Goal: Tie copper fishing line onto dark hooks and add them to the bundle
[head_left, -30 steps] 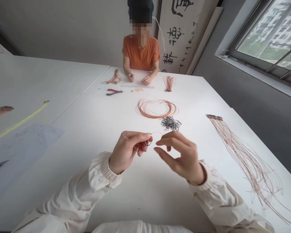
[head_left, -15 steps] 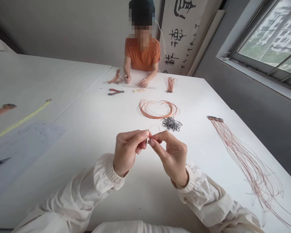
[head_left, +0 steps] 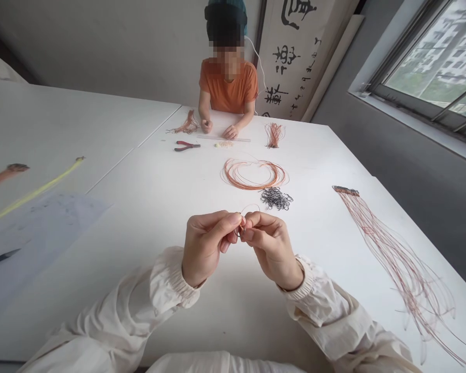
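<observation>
the right fingers had come in against the left, leaving both hands meeting at one small dark fish hook. the left hand pinched it; the right hand had its fingertips closed beside it, on what i couldn't tell. all this hung above the white worktop, near the orange line coil. opposite, an orange-shirted person sat before a grey wall

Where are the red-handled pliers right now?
In the head view, the red-handled pliers lie toward the far side of the white table, left of centre, just left of the clear ruler and beyond the coil of orange line.
</observation>
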Motion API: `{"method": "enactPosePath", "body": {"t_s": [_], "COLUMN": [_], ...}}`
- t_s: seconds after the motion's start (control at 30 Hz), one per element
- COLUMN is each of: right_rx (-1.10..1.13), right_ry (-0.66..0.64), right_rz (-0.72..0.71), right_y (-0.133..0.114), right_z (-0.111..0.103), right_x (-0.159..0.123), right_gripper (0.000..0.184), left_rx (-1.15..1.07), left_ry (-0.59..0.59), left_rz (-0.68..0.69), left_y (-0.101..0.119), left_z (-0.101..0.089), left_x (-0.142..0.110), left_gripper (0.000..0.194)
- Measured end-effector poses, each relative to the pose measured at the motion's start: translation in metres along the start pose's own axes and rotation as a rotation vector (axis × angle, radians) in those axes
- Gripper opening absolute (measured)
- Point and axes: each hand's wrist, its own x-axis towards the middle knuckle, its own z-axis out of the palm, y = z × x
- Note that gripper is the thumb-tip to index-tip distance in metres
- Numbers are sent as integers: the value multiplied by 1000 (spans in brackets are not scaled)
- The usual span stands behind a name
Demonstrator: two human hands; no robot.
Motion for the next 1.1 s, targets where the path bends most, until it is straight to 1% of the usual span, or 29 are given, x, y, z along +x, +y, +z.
{"method": "enactPosePath", "body": {"t_s": [0.13,0.23,0.3,0.4,0.47,0.53,0.63,0.7,0.8,0.87,1.0,1.1], "right_rx": [73,51,16,-16,-22,-7,20,-7,-59,-71,-84,-28], "right_ry": [-78,-125,-95,-65,-65,-65,-37,-2,19,19,23,-24], "right_rz": [83,141,133,107,112,131,144,118,50,31,89,165], "right_y": [-4,-6,-8,-13,-16,-15,-12,-9,-7,-8,-9,-8], "right_z": [-4,-7,-7,-5,-3,-3,-2,-1,2,4,3,-1], "right_x": [-1,-2,-2,1,2,2,1,0,-1,-1,0,-1], "right_gripper": [11,12,10,6,9,13,8,1,4,4,6,12], "left_rx": [-22,-30,-23,0,5,-8,-60,-67,-9,28,24,-25], "left_ry": [-7,46,60,1,-21,-17,-31,-45,-28,-8,-13,-8], "left_rz": [-21,-2,8,-1,-6,-13,-32,-25,28,49,1,-37], "left_y": [1,2,2,2,2,1,0,-1,-1,-1,0,1], "left_z": [1,0,0,-1,-1,-1,-1,-1,-1,0,0,-1], "left_x": [-1,0,1,1,0,0,0,1,1,1,-1,1], "left_gripper": [22,25,24,25,26,25,25,24,23,23,24,23]}}
